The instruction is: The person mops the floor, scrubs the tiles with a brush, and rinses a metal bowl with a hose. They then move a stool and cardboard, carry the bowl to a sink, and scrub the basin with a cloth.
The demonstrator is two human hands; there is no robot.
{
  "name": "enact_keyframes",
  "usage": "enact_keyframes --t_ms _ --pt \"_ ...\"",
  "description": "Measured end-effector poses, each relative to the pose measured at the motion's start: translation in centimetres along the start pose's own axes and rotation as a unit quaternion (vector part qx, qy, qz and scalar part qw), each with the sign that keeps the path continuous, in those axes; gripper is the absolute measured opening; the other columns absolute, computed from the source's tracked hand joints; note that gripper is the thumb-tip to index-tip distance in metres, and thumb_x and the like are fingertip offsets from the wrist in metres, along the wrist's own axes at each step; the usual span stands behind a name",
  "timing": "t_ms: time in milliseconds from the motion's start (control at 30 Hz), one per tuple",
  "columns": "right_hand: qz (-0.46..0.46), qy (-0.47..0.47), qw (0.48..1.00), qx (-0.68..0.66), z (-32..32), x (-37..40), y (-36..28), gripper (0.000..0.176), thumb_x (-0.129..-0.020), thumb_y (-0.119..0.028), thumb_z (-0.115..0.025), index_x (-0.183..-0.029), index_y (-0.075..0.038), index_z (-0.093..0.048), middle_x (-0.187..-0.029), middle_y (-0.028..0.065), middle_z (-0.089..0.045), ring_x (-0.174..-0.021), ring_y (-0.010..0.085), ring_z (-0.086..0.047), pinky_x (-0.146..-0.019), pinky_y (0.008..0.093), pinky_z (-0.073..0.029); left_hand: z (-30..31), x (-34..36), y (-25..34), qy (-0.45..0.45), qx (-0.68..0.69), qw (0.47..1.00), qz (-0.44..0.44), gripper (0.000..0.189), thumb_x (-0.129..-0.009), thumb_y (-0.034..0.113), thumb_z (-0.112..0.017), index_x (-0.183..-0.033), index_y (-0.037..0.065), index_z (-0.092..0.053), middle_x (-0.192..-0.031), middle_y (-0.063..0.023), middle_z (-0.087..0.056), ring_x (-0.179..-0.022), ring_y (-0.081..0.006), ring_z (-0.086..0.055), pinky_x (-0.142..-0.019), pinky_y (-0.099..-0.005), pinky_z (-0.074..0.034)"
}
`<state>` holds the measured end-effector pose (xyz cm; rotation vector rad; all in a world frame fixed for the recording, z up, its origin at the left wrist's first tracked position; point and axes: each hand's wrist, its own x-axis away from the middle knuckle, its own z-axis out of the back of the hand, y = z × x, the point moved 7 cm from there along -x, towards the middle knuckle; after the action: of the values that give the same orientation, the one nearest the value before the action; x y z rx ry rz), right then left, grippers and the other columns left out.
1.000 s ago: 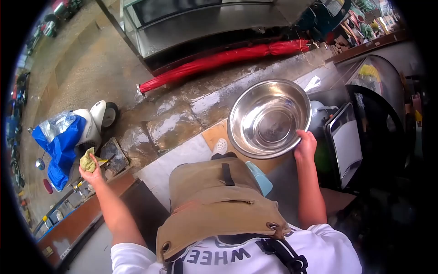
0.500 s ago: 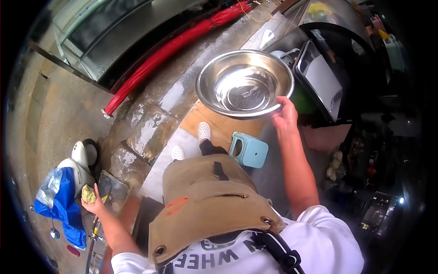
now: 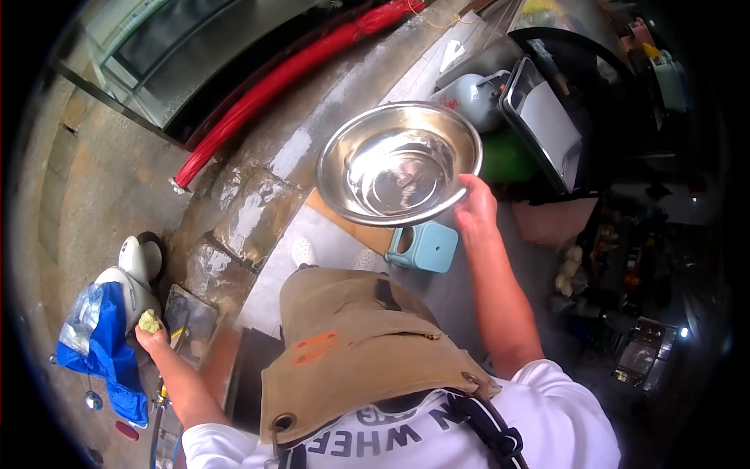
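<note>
The right hand is clamped on the rim of a shiny metal basin, at the basin's near right edge; the thumb shows there, while the fingers underneath are mostly hidden. The basin hangs in the air ahead of the body, its open side turned up towards the head. It is round, so it has no long axis — its bulk lies forward and left of the right hand, reaching across in front of the apron. The left hand is out to the other side, closed around a crumpled yellowish cloth, well apart from the basin. Near the left hand is a blue cover — a pale blue stool stands lower down, close by the right forearm
</note>
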<state>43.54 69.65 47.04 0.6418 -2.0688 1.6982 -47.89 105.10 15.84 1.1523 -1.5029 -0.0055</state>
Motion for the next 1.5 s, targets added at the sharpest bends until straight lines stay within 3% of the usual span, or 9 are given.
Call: enact_keyframes --t_ms 100,333,367,500,733,867,1133,1433,1500 --pt "0.038 -0.022 0.998 0.041 -0.4 0.2 -1.0 0.007 -0.078 0.004 -0.059 -0.084 0.004 -0.054 -0.083 0.0142 -0.06 -0.072 0.0246 -0.063 -0.06 0.0378 -0.055 -4.8 6.2 -1.5 0.142 -0.061 0.987 0.045 0.028 -0.086 0.034 -0.052 -0.1 0.013 -0.064 -0.097 -0.0009 -0.068 -0.088 -0.0218 -0.064 -0.07 -0.0328 -0.051" --pt "0.007 -0.064 0.997 0.049 -4.3 -0.7 0.5 0.017 -0.078 0.002 -0.06 -0.092 0.003 -0.052 -0.087 0.0135 -0.057 -0.075 0.026 -0.062 -0.063 0.0391 -0.054 -15.0 11.2 -6.2 0.11 -0.198 0.968 0.107 0.049 -0.082 0.054 -0.061 -0.106 0.012 -0.06 -0.098 -0.0024 -0.066 -0.087 -0.0211 -0.063 -0.075 -0.0353 -0.049" --pt "-0.003 -0.078 0.996 0.032 -5.6 -0.2 1.0 0.011 -0.078 0.0 -0.062 -0.085 -0.001 -0.053 -0.078 0.0117 -0.059 -0.067 0.0232 -0.061 -0.066 0.0437 -0.054 -16.8 12.1 -7.2 0.098 -0.221 0.964 0.109 0.051 -0.081 0.056 -0.062 -0.106 0.012 -0.059 -0.097 -0.0029 -0.066 -0.086 -0.0213 -0.063 -0.075 -0.0354 -0.049" --pt "-0.051 -0.134 0.99 -0.014 -9.6 0.6 4.2 0.013 -0.078 0.0 -0.062 -0.087 -0.001 -0.052 -0.082 0.0128 -0.059 -0.069 0.0248 -0.062 -0.068 0.0447 -0.055 -21.8 11.9 -11.4 0.015 -0.32 0.941 0.111 0.047 -0.081 0.054 -0.066 -0.094 0.009 -0.06 -0.079 -0.0071 -0.064 -0.068 -0.0237 -0.062 -0.059 -0.036 -0.052" --pt "-0.101 -0.186 0.977 0.021 -15.1 4.3 13.1 0.012 -0.075 -0.002 -0.062 -0.085 -0.001 -0.054 -0.077 0.0088 -0.059 -0.062 0.018 -0.059 -0.05 0.031 -0.047 -31.1 15.6 -17.2 -0.185 -0.489 0.837 0.161 0.058 -0.083 0.064 -0.057 -0.099 0.009 -0.06 -0.082 -0.0072 -0.064 -0.068 -0.0211 -0.062 -0.058 -0.0342 -0.051" --pt "-0.131 -0.234 0.963 0.033 -17.4 6.2 16.7 0.009 -0.072 -0.003 -0.064 -0.075 -0.002 -0.055 -0.068 0.0075 -0.057 -0.053 0.0158 -0.054 -0.042 0.0285 -0.04 -33.5 18.0 -17.9 -0.339 -0.499 0.775 0.19 0.057 -0.092 0.058 -0.046 -0.109 0.005 -0.059 -0.093 -0.0073 -0.065 -0.081 -0.0206 -0.063 -0.07 -0.0347 -0.053" --pt "-0.327 -0.323 0.888 0.01 -18.3 4.0 27.0 0.01 -0.073 -0.002 -0.062 -0.08 -0.003 -0.056 -0.074 0.0076 -0.058 -0.061 0.0173 -0.058 -0.045 0.0312 -0.044 -28.4 19.5 -17.5 -0.232 -0.479 0.823 0.199 0.04 -0.084 0.021 -0.065 -0.117 0.001 -0.055 -0.105 -0.0103 -0.065 -0.092 -0.0243 -0.064 -0.081 -0.0362 -0.052" --pt "-0.473 -0.228 0.846 -0.092 -13.0 -3.4 42.8 0.012 -0.079 -0.011 -0.06 -0.089 -0.005 -0.06 -0.079 0.0084 -0.06 -0.07 0.02 -0.06 -0.058 0.0371 -0.05 -24.4 14.9 -17.8 -0.119 -0.408 0.88 0.213 0.037 -0.088 0.021 -0.06 -0.121 0.005 -0.054 -0.114 -0.0093 -0.063 -0.1 -0.0252 -0.063 -0.089 -0.0394 -0.05" --pt "-0.441 -0.272 0.855 0.009 -10.5 -5.8 44.4 0.029 -0.085 -0.029 -0.06 -0.099 -0.004 -0.058 -0.085 0.0078 -0.059 -0.069 0.0173 -0.058 -0.057 0.0337 -0.049 -24.8 13.3 -19.2 -0.077 -0.402 0.884 0.225 0.032 -0.091 0.025 -0.057 -0.116 0.006 -0.058 -0.11 -0.0084 -0.065 -0.097 -0.0249 -0.064 -0.087 -0.0396 -0.051"
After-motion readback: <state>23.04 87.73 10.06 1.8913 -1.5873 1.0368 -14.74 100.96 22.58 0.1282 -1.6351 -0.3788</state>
